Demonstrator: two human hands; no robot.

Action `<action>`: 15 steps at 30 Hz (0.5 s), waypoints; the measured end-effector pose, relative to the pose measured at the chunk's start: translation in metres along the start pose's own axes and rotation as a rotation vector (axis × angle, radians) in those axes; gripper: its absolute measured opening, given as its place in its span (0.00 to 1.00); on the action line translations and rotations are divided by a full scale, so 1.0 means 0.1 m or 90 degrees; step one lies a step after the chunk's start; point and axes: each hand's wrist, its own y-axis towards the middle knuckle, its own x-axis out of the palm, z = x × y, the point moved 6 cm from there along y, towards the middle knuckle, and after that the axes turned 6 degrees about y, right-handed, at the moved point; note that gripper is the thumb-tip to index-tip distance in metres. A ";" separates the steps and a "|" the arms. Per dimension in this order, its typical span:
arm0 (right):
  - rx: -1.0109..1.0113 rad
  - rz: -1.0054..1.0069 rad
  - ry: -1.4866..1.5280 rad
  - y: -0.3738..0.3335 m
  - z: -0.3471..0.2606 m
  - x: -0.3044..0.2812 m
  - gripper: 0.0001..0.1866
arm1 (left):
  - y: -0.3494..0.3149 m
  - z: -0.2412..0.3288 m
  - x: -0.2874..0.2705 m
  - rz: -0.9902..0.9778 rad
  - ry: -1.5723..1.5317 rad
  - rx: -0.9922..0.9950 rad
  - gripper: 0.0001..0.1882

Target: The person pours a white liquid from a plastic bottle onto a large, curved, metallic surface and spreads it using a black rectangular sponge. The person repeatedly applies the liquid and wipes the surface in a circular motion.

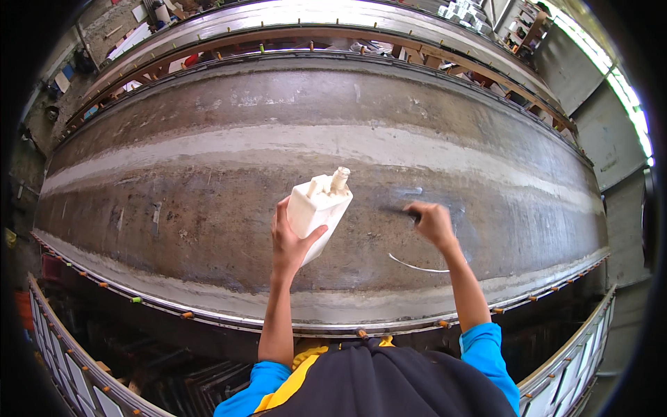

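Observation:
My left hand (285, 240) is wrapped round a white rectangular plastic jug (319, 214). The jug is tilted over the table, its narrow neck pointing away from me. To the right, my right hand (435, 224) is closed round a dark-handled tool (415, 215). Motion smears the tool's flat dark end, so its exact kind is unclear. Beneath both hands lies a long, stained brown-grey tabletop (229, 215). A thin white curved streak (417, 267) marks the surface below my right hand. A bluish-white smear (411, 190) shows just beyond that hand.
A pale band (229, 142) runs along the tabletop. Orange-brown pegs (187, 315) line its near edge. Another long table (278, 21) stands beyond. Framed racks (69, 354) flank me at lower left and right. Grey panels (611, 139) rise at the right.

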 end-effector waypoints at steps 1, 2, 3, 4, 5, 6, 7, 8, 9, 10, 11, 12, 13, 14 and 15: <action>0.008 0.109 -0.027 0.13 0.20 -0.23 0.17 | -0.04 0.08 0.05 -0.001 -0.012 0.000 0.40; 0.067 0.150 -0.067 0.27 0.52 -0.33 0.14 | -0.06 0.15 0.11 -0.006 -0.022 0.001 0.40; 0.130 0.190 -0.104 0.37 0.80 -0.36 0.11 | -0.08 0.20 0.18 -0.008 -0.030 0.014 0.40; 0.149 0.214 -0.130 0.43 0.90 -0.31 0.09 | -0.10 0.23 0.23 -0.007 -0.034 0.023 0.39; 0.170 0.238 -0.157 0.46 0.99 -0.26 0.07 | -0.11 0.26 0.29 -0.009 -0.040 0.034 0.39; 0.187 0.260 -0.179 0.50 1.03 -0.21 0.07 | -0.14 0.28 0.32 0.003 -0.057 0.039 0.39; 0.145 0.263 -0.191 0.46 0.89 -0.10 0.06 | -0.18 0.29 0.33 0.017 -0.074 0.041 0.38; 0.101 0.264 -0.204 0.32 0.68 0.07 0.06 | -0.23 0.27 0.35 0.031 -0.092 0.040 0.38; 0.026 0.210 -0.161 0.15 0.39 0.17 0.04 | -0.29 0.21 0.31 0.052 -0.098 0.025 0.37; -0.021 0.181 -0.116 -0.06 0.23 0.30 0.06 | -0.32 0.20 0.31 0.068 -0.113 0.020 0.37; -0.081 0.162 -0.092 -0.32 0.06 0.36 0.09 | -0.35 0.18 0.30 0.086 -0.128 0.012 0.37; -0.102 0.100 -0.039 -0.51 0.01 0.40 0.12 | -0.37 0.20 0.32 0.099 -0.157 0.001 0.36; -0.128 0.059 0.020 -0.62 -0.04 0.29 0.13 | -0.38 0.24 0.35 0.107 -0.154 -0.001 0.36; -0.104 0.009 0.027 -0.49 0.04 0.27 0.13 | -0.39 0.28 0.36 0.118 -0.149 -0.004 0.36; -0.075 -0.044 0.035 -0.30 0.17 0.25 0.13 | -0.43 0.32 0.37 0.124 -0.143 -0.010 0.36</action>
